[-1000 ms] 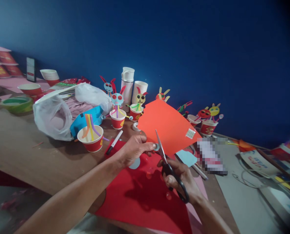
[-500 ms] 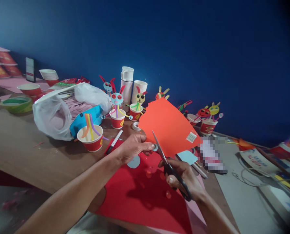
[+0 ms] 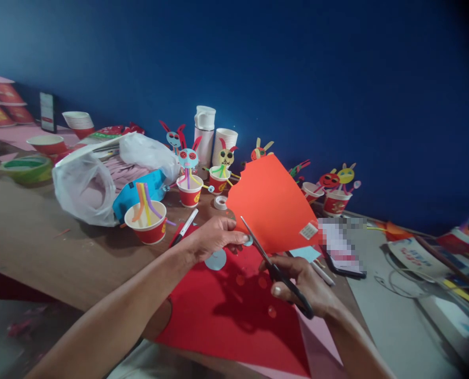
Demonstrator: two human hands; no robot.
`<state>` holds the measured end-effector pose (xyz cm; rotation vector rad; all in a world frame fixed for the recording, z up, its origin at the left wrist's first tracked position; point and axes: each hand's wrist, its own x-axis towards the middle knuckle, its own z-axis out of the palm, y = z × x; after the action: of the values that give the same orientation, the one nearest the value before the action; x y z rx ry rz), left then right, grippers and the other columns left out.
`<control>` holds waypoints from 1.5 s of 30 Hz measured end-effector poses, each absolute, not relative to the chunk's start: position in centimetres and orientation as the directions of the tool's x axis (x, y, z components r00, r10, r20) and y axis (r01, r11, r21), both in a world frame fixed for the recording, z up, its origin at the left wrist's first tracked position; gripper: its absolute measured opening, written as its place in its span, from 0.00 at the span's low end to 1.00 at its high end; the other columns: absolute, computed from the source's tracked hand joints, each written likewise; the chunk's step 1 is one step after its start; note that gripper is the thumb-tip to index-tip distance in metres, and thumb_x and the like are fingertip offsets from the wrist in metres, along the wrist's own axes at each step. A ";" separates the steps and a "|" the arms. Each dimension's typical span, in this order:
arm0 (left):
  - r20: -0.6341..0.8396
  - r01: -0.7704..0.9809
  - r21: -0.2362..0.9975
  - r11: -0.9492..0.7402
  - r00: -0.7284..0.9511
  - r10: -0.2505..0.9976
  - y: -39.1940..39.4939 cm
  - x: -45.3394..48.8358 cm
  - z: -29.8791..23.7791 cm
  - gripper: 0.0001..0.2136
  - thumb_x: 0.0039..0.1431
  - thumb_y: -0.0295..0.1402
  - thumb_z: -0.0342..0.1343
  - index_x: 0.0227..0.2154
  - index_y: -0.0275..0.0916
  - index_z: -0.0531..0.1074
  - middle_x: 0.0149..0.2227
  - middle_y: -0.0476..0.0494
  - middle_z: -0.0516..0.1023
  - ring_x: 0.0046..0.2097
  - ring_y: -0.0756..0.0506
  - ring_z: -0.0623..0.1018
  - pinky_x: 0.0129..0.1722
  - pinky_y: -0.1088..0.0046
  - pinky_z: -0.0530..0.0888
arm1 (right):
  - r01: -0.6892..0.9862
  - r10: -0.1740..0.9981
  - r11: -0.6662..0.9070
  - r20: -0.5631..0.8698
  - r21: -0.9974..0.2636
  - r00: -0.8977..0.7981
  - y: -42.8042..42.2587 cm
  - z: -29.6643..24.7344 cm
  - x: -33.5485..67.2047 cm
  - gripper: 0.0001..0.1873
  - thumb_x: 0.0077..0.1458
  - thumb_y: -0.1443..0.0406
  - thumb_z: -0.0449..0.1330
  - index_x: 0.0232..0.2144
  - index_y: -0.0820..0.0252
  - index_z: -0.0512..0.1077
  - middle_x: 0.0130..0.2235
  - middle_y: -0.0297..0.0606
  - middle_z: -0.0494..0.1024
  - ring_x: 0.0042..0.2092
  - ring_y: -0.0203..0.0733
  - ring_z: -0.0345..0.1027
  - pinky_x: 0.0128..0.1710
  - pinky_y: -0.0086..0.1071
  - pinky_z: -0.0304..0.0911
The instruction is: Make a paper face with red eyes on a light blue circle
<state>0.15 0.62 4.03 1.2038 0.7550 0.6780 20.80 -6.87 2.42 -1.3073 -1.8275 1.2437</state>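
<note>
My left hand point(image 3: 218, 237) pinches the lower left edge of an orange sheet of paper point(image 3: 273, 205). A small light-blue paper disc point(image 3: 249, 240) shows at its thumb tip. My right hand point(image 3: 303, 284) is closed round black-handled scissors point(image 3: 263, 252). Their blades point up and left, close to the left fingertips and in front of the orange sheet. Several curved bites mark the sheet's left edge, and a white label point(image 3: 309, 230) sits at its lower right. Below the hands lies red paper point(image 3: 234, 321) with a light-blue circle point(image 3: 216, 260) on it.
A paper cup point(image 3: 145, 221) with coloured strips stands left of my hands, near a marker point(image 3: 185, 226). Cups bearing paper bunny figures point(image 3: 189, 158) line the back. A plastic bag point(image 3: 84, 184) sits at left, a phone point(image 3: 342, 250) at right, a blue wall point(image 3: 234, 63) behind.
The scissors have shifted slightly left, and their blades look closer together. The orange sheet has tilted a little. My left hand keeps its pinch.
</note>
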 end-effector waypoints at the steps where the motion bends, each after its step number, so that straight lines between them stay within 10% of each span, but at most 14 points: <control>1: -0.157 -0.060 0.971 0.233 0.578 0.801 0.6 0.2 4.0 0.03 0.44 0.26 0.57 0.19 0.33 0.72 0.17 0.51 0.70 0.20 0.55 0.67 0.22 0.80 0.63 | 0.396 0.925 0.101 -0.060 -0.913 -0.375 -6.8 2.4 20.8 0.19 0.42 0.54 0.63 0.33 0.63 0.72 0.25 0.31 0.66 0.24 0.30 0.55 0.23 0.24 0.53; 12: -0.095 -0.078 0.986 0.147 0.458 0.884 1.4 -0.2 3.4 0.07 0.42 0.32 0.61 0.20 0.33 0.72 0.21 0.48 0.73 0.24 0.54 0.69 0.26 0.79 0.65 | 0.450 0.896 0.145 -0.076 -0.881 -0.438 -6.5 2.2 21.6 0.20 0.45 0.58 0.62 0.41 0.60 0.69 0.30 0.33 0.70 0.30 0.35 0.63 0.29 0.26 0.59; 22: 0.111 -0.230 0.970 -0.074 0.151 0.982 2.5 -1.8 4.3 0.10 0.42 0.36 0.63 0.23 0.32 0.73 0.21 0.49 0.73 0.24 0.53 0.70 0.26 0.78 0.66 | 0.798 0.970 0.169 -0.047 -0.578 -0.240 -6.1 2.5 22.3 0.18 0.46 0.64 0.57 0.43 0.54 0.70 0.30 0.32 0.74 0.29 0.36 0.66 0.29 0.27 0.58; 45: 0.125 -0.335 0.939 -0.071 0.143 0.982 1.9 -0.9 4.4 0.09 0.40 0.32 0.64 0.19 0.32 0.71 0.21 0.49 0.73 0.24 0.54 0.71 0.27 0.79 0.68 | 0.927 0.958 0.285 0.051 -0.244 -0.281 -6.1 2.9 22.1 0.26 0.48 0.66 0.53 0.51 0.48 0.65 0.40 0.37 0.76 0.38 0.42 0.70 0.35 0.30 0.60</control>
<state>-0.90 1.94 4.39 1.1009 0.7960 1.3001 22.09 -6.06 2.87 -1.7559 -2.3614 0.2478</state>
